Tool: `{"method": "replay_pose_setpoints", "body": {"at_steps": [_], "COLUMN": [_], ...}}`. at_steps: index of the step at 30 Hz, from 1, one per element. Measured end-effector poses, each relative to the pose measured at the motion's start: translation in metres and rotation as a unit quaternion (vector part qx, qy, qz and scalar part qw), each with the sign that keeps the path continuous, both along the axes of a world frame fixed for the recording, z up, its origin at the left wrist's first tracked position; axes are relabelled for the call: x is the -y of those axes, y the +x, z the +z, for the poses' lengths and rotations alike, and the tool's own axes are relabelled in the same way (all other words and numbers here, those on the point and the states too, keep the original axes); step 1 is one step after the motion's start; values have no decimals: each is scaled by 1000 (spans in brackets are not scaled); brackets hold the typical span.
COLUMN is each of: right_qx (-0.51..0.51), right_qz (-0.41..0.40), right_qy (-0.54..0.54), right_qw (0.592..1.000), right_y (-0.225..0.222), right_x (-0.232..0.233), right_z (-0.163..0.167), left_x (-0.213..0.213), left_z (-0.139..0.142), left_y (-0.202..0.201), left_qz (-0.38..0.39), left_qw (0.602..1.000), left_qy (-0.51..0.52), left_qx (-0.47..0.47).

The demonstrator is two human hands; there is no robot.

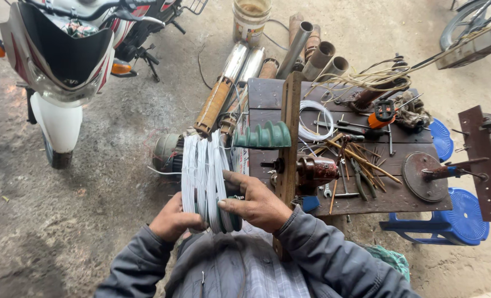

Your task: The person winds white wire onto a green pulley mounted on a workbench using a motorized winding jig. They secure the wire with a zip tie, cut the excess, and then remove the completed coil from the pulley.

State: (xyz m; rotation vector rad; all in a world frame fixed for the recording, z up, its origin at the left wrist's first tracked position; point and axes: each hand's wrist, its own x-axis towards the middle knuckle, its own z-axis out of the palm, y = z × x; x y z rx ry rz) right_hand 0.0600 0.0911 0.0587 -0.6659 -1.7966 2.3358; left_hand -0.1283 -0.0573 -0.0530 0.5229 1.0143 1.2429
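Note:
Both my hands hold a green grooved winding former (pixel 231 216) wrapped in several bands of white wire coil (pixel 204 174). My left hand (pixel 172 219) grips the coils from the left and below. My right hand (pixel 256 205) clasps the right side, thumb across the wire and fingers on the green end. A matching green stepped former (pixel 263 136) sits on the upright wooden post (pixel 288 138) of a hand winding machine just right of the coils.
A dark wooden bench (pixel 389 198) carries a rusty winder gear (pixel 318 170), pliers, wooden sticks, a loose white wire loop (pixel 314 118) and an orange tool (pixel 382 113). Metal pump tubes (pixel 240 66) lie on the ground. A scooter (pixel 63 60) stands left, blue stools (pixel 460 218) right.

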Motion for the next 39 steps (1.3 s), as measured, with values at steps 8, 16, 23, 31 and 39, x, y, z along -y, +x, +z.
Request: {"method": "replay_pose_setpoints", "body": {"at_steps": [8,16,23,31,39], "right_qx": [64,121,110,141,142], "right_qz": [24,11,5,-21,-126], "right_qy": [-54,-40,-88,-123,-147], "right_qw": [996,992,990,982,971], "right_y": [5,5,18,45,79], "right_x": [15,32,54,82,123], "right_z": [-7,-8,-32,-67,-92], "left_x": [45,61,80,96,118], "left_z": [-1,21,28,22,-19], "left_y": [36,70,105,120,130], "left_qz": [64,115,126,105,15], "left_qw": [998,986,992,994,997], "left_qy": [8,-44,-17,5,-70], "left_qx": [-12,-109,-15,8,34]}}
